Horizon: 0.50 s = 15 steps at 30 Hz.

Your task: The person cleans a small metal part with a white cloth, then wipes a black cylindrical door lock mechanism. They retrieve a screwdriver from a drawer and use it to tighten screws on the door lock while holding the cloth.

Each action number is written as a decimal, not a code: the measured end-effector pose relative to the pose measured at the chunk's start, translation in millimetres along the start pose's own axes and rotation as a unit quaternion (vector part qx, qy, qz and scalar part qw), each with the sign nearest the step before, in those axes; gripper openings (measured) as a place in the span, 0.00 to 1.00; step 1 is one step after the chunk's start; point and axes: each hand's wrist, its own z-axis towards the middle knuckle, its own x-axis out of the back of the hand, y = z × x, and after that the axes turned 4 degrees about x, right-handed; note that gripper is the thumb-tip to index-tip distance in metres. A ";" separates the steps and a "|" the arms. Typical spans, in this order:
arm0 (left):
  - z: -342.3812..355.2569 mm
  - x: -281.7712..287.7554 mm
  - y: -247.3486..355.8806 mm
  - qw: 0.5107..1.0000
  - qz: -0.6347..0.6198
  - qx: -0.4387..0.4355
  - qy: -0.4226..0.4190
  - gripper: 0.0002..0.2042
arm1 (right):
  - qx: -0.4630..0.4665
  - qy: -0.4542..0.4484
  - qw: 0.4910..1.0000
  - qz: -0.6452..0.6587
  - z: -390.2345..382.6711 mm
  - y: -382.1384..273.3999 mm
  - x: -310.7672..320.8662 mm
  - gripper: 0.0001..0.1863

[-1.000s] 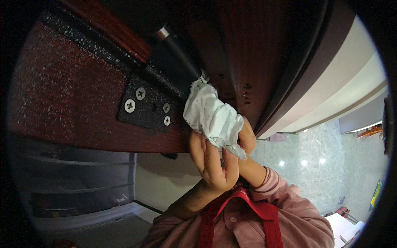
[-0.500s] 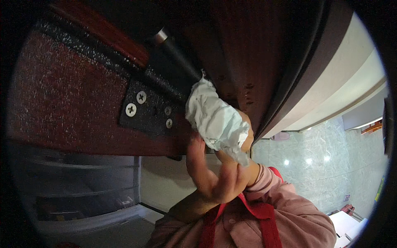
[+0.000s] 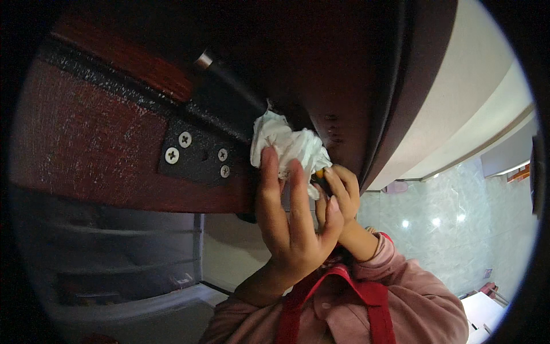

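Crumpled white tissue point(image 3: 286, 143) is bunched around the lower end of a black cylinder point(image 3: 238, 86) with a silver ring, fixed to dark red-brown wood. Against the tissue's near side rest the spread, extended fingertips of my left hand point(image 3: 295, 235); its thumb reaches across toward the other hand. My right hand point(image 3: 344, 195) is closed at the tissue's lower right end. Between its fingers shows a dark thing with a yellow part point(image 3: 319, 173), mostly hidden, so its kind is unclear. Left of the tissue, a black plate point(image 3: 197, 157) carries several cross-head screws point(image 3: 172, 155).
The dark wooden panel point(image 3: 86, 137) is speckled with pale dust. Below it at left are glass-like grey shelves point(image 3: 114, 252). A dark vertical wooden edge point(image 3: 395, 86) and a pale wall point(image 3: 458, 97) stand to the right, above a shiny tiled floor point(image 3: 435, 241).
My left hand has risen, its fingertips now touching the tissue. My right hand, earlier mostly hidden behind the tissue, now shows at its lower end. The tissue looks more compact, and the view has shifted slightly.
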 end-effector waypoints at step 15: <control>-13.2 6.8 6.2 0.999 -0.005 0.043 -0.013 0.27 | -0.019 -0.071 0.995 0.061 16.9 -1.4 12.8 0.20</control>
